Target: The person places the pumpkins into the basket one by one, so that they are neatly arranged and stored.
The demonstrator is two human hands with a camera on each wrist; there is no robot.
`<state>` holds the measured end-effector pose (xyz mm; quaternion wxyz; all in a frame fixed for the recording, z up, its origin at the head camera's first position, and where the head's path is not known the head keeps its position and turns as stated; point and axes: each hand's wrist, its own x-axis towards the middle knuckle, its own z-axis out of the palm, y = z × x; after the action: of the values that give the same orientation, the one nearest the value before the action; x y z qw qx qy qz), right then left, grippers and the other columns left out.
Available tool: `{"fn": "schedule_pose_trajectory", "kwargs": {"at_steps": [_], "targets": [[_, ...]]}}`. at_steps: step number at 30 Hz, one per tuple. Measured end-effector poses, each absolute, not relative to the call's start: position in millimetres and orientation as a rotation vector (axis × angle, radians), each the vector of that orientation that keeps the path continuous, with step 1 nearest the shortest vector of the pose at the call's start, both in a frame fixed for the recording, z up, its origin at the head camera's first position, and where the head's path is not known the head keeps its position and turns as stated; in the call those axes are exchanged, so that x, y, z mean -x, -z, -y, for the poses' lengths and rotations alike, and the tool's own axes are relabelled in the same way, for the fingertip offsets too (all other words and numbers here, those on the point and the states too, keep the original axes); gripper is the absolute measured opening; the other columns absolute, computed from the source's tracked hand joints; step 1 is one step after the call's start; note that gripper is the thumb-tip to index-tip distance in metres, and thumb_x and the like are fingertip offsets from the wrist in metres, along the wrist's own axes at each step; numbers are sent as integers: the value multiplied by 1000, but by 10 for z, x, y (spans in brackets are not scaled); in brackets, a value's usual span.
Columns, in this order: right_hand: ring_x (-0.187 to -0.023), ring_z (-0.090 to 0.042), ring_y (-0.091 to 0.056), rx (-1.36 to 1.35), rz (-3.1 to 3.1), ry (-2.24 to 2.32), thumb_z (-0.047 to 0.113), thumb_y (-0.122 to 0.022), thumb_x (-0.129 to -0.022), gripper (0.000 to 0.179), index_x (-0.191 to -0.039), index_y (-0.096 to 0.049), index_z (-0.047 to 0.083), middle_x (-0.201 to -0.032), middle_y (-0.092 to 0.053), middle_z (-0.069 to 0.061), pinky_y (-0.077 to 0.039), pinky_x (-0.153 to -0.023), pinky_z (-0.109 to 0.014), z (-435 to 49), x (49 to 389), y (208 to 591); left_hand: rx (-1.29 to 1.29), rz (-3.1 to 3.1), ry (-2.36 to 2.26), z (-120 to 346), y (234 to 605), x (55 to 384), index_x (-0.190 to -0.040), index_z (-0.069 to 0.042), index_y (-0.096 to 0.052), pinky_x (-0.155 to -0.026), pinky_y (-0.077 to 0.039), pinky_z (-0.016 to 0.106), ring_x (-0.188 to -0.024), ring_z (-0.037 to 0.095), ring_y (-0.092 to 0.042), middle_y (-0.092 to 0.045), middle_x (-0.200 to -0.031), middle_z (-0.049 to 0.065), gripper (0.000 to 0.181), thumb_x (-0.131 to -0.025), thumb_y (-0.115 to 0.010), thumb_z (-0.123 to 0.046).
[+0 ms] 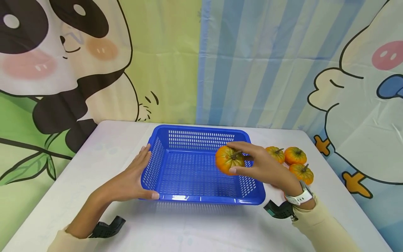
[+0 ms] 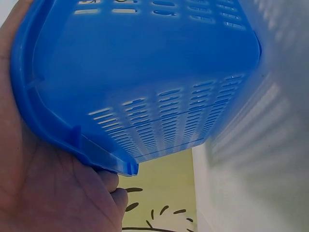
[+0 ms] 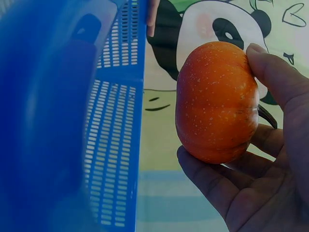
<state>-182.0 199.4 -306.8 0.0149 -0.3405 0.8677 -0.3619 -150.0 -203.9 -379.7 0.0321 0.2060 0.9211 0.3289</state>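
Observation:
A small orange pumpkin (image 1: 228, 160) with a brown stem is pinched between the thumb and fingers of my right hand (image 1: 267, 166), held up over the right part of a blue plastic basket (image 1: 201, 199). The right wrist view shows the pumpkin's smooth underside (image 3: 217, 104), with the fingers around its edge. My left hand (image 1: 130, 176) rests against the basket's left end, fingers extended along the rim and thumb on the front left corner. In the left wrist view the palm (image 2: 58, 188) lies along the rim, and the fingers are mostly hidden.
Several more pumpkins (image 1: 295, 155) sit on the white table (image 1: 201, 231) to the right of the basket, partly behind my right forearm. A cartoon-printed curtain (image 1: 176, 63) hangs behind the table.

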Motion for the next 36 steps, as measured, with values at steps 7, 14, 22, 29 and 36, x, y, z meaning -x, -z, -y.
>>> {"fn": "schedule_pose_trajectory", "kwargs": {"at_steps": [7,14,22,29,36], "targets": [[-110,-15,-56,1135,-2601,1158,27,-77,-85,64,-143,-51,16,-133,-55,2,-52,-89,-31,-1804,1840,3052,-646,-2842,-1013,2031,3796,1506,-154,2,-2,-106,-14,71,-146,31,12,11,-162,9,136,-63,-82,-60],[-108,-15,-56,1234,-2538,1181,27,-78,-84,64,-142,-52,14,-131,-56,2,-54,-86,-30,-1654,1847,3033,-616,-2844,-1000,2030,3797,1500,-154,0,-1,-105,-13,72,-146,31,12,12,-162,7,136,-63,-82,-60],[-104,-14,-57,1341,-2442,1150,29,-77,-85,61,-139,-54,11,-128,-58,2,-55,-82,-30,-1459,1902,3050,-629,-2841,-1018,2034,3795,1501,-154,0,-1,-104,-14,73,-146,31,12,11,-162,8,135,-63,-81,-59],[-107,-10,-56,1333,-2423,1051,39,-74,-86,63,-140,-54,16,-132,-56,6,-54,-84,-26,-1297,1941,3033,-606,-2837,-1020,2034,3796,1496,-155,0,-2,-104,-13,73,-146,32,11,11,-162,6,135,-63,-81,-60],[-102,-9,-59,1282,-2345,1058,32,-76,-85,59,-138,-56,16,-126,-59,8,-54,-85,-28,-1158,2019,3018,-607,-2816,-1040,2047,3812,1508,-155,-3,-2,-106,-12,71,-147,28,12,12,-162,3,133,-64,-82,-58]]}}
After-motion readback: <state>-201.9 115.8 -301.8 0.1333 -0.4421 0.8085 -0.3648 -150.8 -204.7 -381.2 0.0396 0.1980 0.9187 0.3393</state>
